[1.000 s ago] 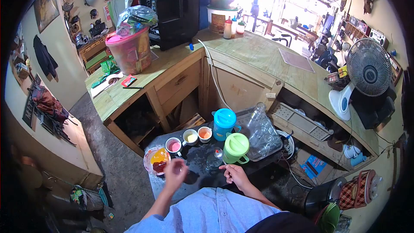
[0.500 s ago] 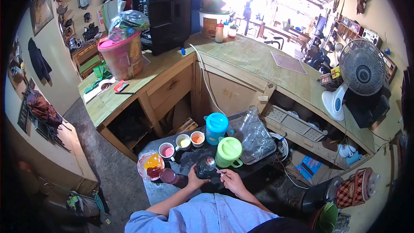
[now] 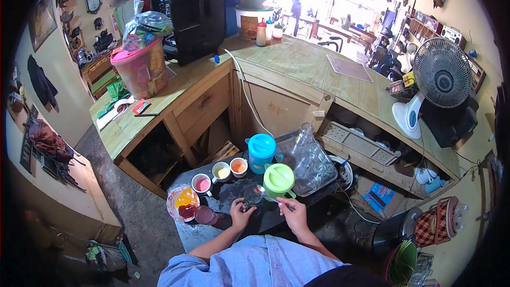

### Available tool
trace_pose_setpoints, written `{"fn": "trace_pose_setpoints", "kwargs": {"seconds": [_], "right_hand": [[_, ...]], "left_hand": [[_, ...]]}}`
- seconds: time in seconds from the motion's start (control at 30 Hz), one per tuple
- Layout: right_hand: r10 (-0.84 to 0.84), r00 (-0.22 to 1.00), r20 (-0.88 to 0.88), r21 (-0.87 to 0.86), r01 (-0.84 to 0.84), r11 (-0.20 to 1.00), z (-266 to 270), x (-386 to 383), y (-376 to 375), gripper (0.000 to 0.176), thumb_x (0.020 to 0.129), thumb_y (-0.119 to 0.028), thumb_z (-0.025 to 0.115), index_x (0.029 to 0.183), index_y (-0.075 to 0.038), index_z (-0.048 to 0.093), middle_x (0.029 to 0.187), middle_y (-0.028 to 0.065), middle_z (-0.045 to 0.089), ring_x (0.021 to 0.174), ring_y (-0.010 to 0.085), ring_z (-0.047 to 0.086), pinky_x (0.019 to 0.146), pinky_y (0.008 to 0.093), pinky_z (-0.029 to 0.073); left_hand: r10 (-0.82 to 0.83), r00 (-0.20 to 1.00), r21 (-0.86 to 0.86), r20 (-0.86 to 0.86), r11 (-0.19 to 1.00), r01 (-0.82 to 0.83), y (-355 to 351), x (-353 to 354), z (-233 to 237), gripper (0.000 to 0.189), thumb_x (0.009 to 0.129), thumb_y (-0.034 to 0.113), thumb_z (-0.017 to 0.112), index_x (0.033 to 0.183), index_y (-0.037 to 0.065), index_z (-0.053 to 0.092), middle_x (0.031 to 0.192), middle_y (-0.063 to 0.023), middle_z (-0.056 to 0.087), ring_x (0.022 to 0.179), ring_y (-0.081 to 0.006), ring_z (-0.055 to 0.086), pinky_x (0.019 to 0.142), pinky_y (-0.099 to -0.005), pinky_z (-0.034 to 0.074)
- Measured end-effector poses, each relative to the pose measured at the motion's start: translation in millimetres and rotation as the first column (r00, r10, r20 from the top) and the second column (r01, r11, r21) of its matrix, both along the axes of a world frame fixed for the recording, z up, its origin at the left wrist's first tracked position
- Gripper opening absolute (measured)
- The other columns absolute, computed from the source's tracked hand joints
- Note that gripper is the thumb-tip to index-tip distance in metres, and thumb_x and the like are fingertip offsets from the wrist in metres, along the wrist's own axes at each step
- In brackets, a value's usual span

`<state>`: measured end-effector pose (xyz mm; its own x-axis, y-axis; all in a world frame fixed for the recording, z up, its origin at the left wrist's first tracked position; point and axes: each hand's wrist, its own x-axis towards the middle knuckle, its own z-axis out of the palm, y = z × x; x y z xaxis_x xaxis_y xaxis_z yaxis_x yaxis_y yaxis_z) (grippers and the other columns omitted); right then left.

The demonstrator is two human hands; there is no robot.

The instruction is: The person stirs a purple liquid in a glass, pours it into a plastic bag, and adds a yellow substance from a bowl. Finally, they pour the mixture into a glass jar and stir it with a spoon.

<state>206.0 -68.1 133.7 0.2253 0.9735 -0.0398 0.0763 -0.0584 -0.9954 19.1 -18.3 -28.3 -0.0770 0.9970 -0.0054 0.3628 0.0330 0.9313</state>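
My left hand [image 3: 241, 214] holds the side of a clear glass [image 3: 253, 195] near the middle of the dark worktop. In my right hand [image 3: 293, 217] is a spoon [image 3: 276, 200], its tip at the glass rim. Behind stand a green lidded pitcher [image 3: 279, 180] and a blue lidded pitcher [image 3: 262, 153]. To the left are three white cups, with pink [image 3: 202, 184], pale yellow [image 3: 221, 171] and orange [image 3: 239, 167] contents. A plate [image 3: 173, 205] bears yellow and red jelly pieces, beside a glass of pinkish liquid [image 3: 205, 215].
A metal tray [image 3: 319, 180] with several upturned glasses lies at the worktop's right. The wooden counter [image 3: 297, 64] beyond bears a speaker [image 3: 191, 16], a pink-lidded bucket [image 3: 141, 72] and a fan [image 3: 442, 74]. A white hose [image 3: 249, 93] hangs down the counter.
My right hand and the spoon have moved a little to the right and up. The glass in my left hand has shifted slightly up. The whole view has shifted a little.
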Motion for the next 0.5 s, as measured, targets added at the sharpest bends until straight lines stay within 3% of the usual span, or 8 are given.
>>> {"fn": "trace_pose_setpoints", "kwargs": {"seconds": [0.1, 0.17, 0.23, 0.3, 0.37, 0.43, 0.47, 0.5], "right_hand": [[-0.137, 0.969, -0.204, -0.042, 0.131, 0.991, 16.4, -1.8, 2.5, 0.027, 0.085, 0.003, 0.064, 0.111, 0.002, 0.067, 0.083, 0.0073, 0.067, 0.065, 0.0098, 0.062, 0.056, 0.0213, 0.049], [-0.119, 0.976, -0.183, -0.023, 0.117, 0.993, 24.1, 1.0, 6.3, 0.030, 0.084, 0.004, 0.065, 0.114, 0.005, 0.062, 0.085, 0.0103, 0.069, 0.069, 0.0137, 0.066, 0.058, 0.0232, 0.053], [-0.146, 0.920, -0.364, 0.037, 0.171, 0.984, 34.8, 0.3, 9.3, 0.029, 0.084, 0.003, 0.066, 0.112, 0.005, 0.058, 0.085, 0.0114, 0.068, 0.071, 0.0161, 0.067, 0.059, 0.0246, 0.054], [-0.110, 0.913, -0.394, 0.073, 0.150, 0.986, 38.4, 2.9, 15.2, 0.021, 0.085, 0.003, 0.065, 0.103, 0.001, 0.055, 0.084, 0.0115, 0.067, 0.073, 0.0179, 0.068, 0.060, 0.0261, 0.055], [-0.111, 0.879, -0.464, 0.151, 0.202, 0.968, 43.3, 3.3, 20.3, 0.013, 0.088, 0.002, 0.063, 0.097, -0.001, 0.054, 0.084, 0.0101, 0.065, 0.074, 0.0184, 0.068, 0.063, 0.0268, 0.055], [-0.080, 0.868, -0.490, 0.149, 0.173, 0.973, 56.3, 3.7, 23.9, 0.009, 0.093, -0.002, 0.057, 0.098, -0.004, 0.049, 0.087, 0.0107, 0.064, 0.074, 0.0195, 0.067, 0.066, 0.0295, 0.055], [-0.033, 0.826, -0.563, 0.181, 0.162, 0.970, 63.1, 4.4, 26.3, 0.008, 0.095, -0.004, 0.053, 0.100, -0.005, 0.047, 0.088, 0.0116, 0.064, 0.074, 0.0200, 0.067, 0.068, 0.0310, 0.055], [0.016, 0.776, -0.631, 0.213, 0.153, 0.965, 66.4, 5.8, 27.6, 0.008, 0.097, -0.006, 0.050, 0.103, -0.006, 0.045, 0.089, 0.0125, 0.063, 0.073, 0.0205, 0.066, 0.070, 0.0325, 0.056]], "left_hand": [[0.025, 0.995, 0.095, 0.098, 0.995, -0.034, 2.7, -0.9, 13.3, 0.044, 0.063, 0.010, 0.086, 0.057, -0.002, 0.044, 0.118, -0.0162, 0.060, 0.086, -0.0198, 0.061, 0.070, -0.0307, 0.050], [0.026, 0.997, 0.158, 0.068, 0.987, -0.037, 4.6, -3.9, 25.5, 0.042, 0.063, 0.009, 0.085, 0.058, -0.002, 0.044, 0.121, -0.0176, 0.060, 0.088, -0.0199, 0.062, 0.071, -0.0301, 0.050], [0.031, 0.999, 0.215, 0.034, 0.976, -0.038, 5.3, -7.9, 46.8, 0.041, 0.063, 0.008, 0.085, 0.060, -0.003, 0.045, 0.124, -0.0190, 0.059, 0.090, -0.0199, 0.063, 0.072, -0.0295, 0.050], [-0.036, 0.993, 0.219, 0.110, 0.976, 0.011, 7.9, -8.8, 91.6, 0.042, 0.063, 0.005, 0.083, 0.059, -0.002, 0.042, 0.127, -0.0203, 0.058, 0.098, -0.0216, 0.064, 0.075, -0.0305, 0.051], [-0.057, 0.992, 0.327, 0.115, 0.945, 0.016, 11.0, -9.1, 122.3, 0.043, 0.064, 0.003, 0.082, 0.058, 0.000, 0.039, 0.131, -0.0212, 0.056, 0.102, -0.0231, 0.064, 0.076, -0.0307, 0.051], [-0.120, 0.980, 0.435, 0.157, 0.900, 0.041, 13.0, -10.7, 149.7, 0.044, 0.065, 0.002, 0.081, 0.058, 0.001, 0.038, 0.134, -0.0224, 0.053, 0.104, -0.0238, 0.064, 0.077, -0.0314, 0.051], [-0.148, 0.971, 0.396, 0.189, 0.916, 0.063, 11.1, -13.2, 161.9, 0.040, 0.065, 0.001, 0.079, 0.059, 0.001, 0.040, 0.137, -0.0236, 0.050, 0.115, -0.0301, 0.060, 0.084, -0.0340, 0.051], [-0.142, 0.972, 0.398, 0.190, 0.915, 0.056, 9.3, -15.5, 176.5, 0.040, 0.065, 0.001, 0.079, 0.059, 0.001, 0.040, 0.137, -0.0236, 0.050, 0.115, -0.0301, 0.060, 0.084, -0.0340, 0.051]]}}
